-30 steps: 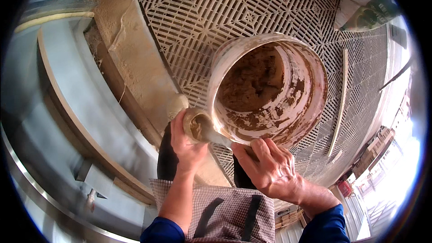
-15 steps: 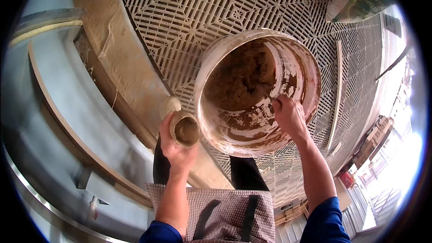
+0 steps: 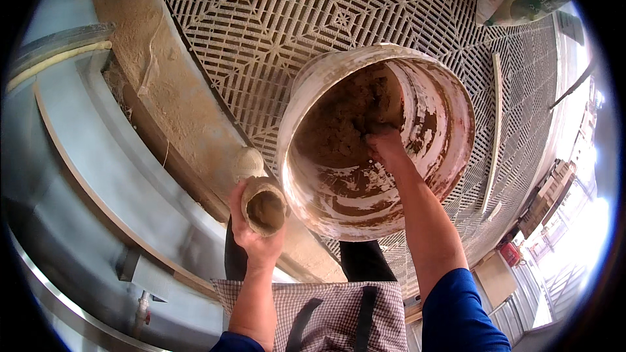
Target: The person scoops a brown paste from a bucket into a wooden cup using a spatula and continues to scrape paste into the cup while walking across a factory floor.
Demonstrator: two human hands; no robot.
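A large pale bucket (image 3: 301,218), its inner wall smeared with brown and white residue, stands tilted in front of me. Damp brown clay-like material (image 3: 339,117) lies inside it. My right hand (image 3: 386,146) reaches into the bucket at the edge of this material, fingers curled; what they grip is hidden in the shadow. Left of the bucket, my left hand (image 3: 253,238) is closed round a crusted, cup-shaped vessel (image 3: 264,207). Its round mouth faces up, with brown material inside. Just beyond the vessel shows a pale rounded piece (image 3: 248,163); whether they are joined I cannot tell.
A dusty ledge (image 3: 186,117) and a light blue-grey metal structure (image 3: 130,156) run along the left. Slatted matting (image 3: 261,45) covers the floor. A white strip (image 3: 493,137) lies right of the bucket, and a sack (image 3: 521,0) rests at the far right.
My right hand has gone deeper into the bucket, leftward toward the brown material. My left hand keeps its hold on the vessel, nearly in place. The view has shifted slightly.
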